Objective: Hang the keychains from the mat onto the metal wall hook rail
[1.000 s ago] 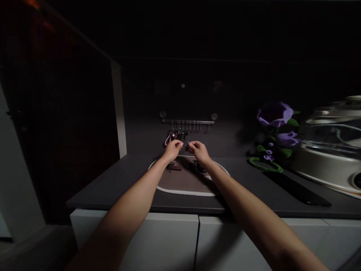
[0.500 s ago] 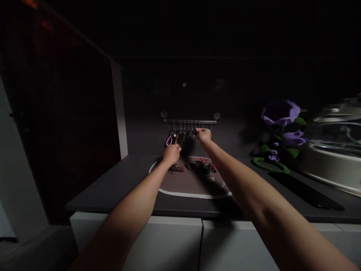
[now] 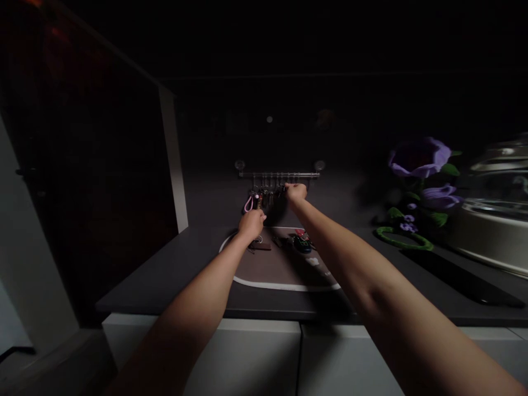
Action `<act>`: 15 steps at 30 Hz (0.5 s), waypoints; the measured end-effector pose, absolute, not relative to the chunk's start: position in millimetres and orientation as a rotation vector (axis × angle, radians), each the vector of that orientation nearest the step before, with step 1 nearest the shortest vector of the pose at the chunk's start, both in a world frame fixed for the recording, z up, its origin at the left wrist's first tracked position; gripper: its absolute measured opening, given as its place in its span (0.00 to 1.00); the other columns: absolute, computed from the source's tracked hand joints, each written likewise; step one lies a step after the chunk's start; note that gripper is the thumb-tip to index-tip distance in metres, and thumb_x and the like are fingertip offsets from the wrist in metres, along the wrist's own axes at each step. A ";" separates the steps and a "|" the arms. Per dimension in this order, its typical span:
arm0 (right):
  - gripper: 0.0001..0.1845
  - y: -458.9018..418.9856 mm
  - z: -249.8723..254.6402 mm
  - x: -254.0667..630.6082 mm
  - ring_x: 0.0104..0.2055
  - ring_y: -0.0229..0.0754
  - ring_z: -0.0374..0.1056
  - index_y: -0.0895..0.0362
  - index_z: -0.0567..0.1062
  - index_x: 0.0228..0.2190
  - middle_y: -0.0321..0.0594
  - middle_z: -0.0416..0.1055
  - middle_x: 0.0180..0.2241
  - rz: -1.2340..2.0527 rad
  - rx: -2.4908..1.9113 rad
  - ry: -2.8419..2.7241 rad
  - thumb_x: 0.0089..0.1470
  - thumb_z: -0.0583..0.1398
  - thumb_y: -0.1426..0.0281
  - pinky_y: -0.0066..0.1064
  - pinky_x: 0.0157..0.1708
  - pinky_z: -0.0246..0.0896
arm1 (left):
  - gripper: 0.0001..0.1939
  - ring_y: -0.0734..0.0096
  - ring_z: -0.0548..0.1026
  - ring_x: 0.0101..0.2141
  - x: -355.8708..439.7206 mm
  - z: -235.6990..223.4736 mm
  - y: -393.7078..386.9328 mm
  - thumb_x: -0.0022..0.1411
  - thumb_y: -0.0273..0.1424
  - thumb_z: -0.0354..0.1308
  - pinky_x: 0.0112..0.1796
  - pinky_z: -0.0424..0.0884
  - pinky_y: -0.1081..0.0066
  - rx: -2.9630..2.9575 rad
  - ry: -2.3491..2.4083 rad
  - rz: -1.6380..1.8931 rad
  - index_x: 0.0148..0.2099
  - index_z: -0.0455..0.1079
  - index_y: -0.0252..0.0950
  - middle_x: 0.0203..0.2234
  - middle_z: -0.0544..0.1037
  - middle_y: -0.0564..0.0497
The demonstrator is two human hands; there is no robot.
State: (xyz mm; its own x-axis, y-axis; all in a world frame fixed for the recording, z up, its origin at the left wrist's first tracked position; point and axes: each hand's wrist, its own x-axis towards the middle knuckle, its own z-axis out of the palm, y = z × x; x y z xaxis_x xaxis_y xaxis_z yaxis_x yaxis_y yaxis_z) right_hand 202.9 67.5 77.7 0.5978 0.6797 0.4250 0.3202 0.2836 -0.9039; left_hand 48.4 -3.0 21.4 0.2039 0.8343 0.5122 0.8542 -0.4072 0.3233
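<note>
A clear hook rail (image 3: 280, 174) with round suction mounts is fixed to the dark wall, and several keys (image 3: 266, 197) and a pink strap (image 3: 248, 204) hang from it. My right hand (image 3: 296, 192) is at the hooks right of the middle, its fingers pinched on a bunch of keys, mostly hidden by the hand. Below the strap, my left hand (image 3: 251, 224) is closed with fingers curled; what it holds, if anything, is hidden. On the brown mat (image 3: 272, 272) lie a dark brown tag (image 3: 261, 247), a dark key fob (image 3: 303, 245) and more keys.
The mat lies on a dark countertop (image 3: 165, 280) above white cabinet fronts (image 3: 247, 352). To the right are purple artificial flowers (image 3: 421, 158) with a green ring base (image 3: 404, 238), a black flat slab (image 3: 462, 278) and a glass-topped appliance (image 3: 487, 231). A dark panel stands at left.
My right hand has risen slightly toward the rail, with its fingers turned more against the hooks. The left hand stays almost in place. The view has shifted slightly.
</note>
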 end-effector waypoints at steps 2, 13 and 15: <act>0.13 67.7 76.9 202.4 0.32 0.43 0.70 0.63 0.76 0.28 0.48 0.75 0.30 0.299 -1.308 -0.957 0.42 0.58 0.67 0.29 0.33 0.63 | 0.11 0.66 0.73 0.35 47.9 20.8 -2.1 0.59 0.32 0.48 0.32 0.61 0.73 -2.411 -1.688 -0.997 0.36 0.72 0.37 0.34 0.76 0.44; 0.13 69.1 69.9 206.2 0.32 0.42 0.70 0.64 0.76 0.29 0.45 0.74 0.29 0.352 -1.303 -0.993 0.42 0.59 0.68 0.29 0.34 0.63 | 0.09 0.66 0.72 0.33 46.1 20.2 0.1 0.59 0.32 0.50 0.31 0.60 0.72 -2.430 -1.696 -1.032 0.35 0.72 0.37 0.32 0.76 0.45; 0.13 72.7 67.5 208.5 0.30 0.41 0.69 0.64 0.76 0.29 0.44 0.74 0.28 0.345 -1.321 -1.014 0.43 0.58 0.67 0.29 0.32 0.63 | 0.09 0.67 0.72 0.33 45.8 20.1 -0.4 0.58 0.32 0.50 0.31 0.60 0.72 -2.433 -1.690 -1.029 0.34 0.72 0.37 0.31 0.76 0.45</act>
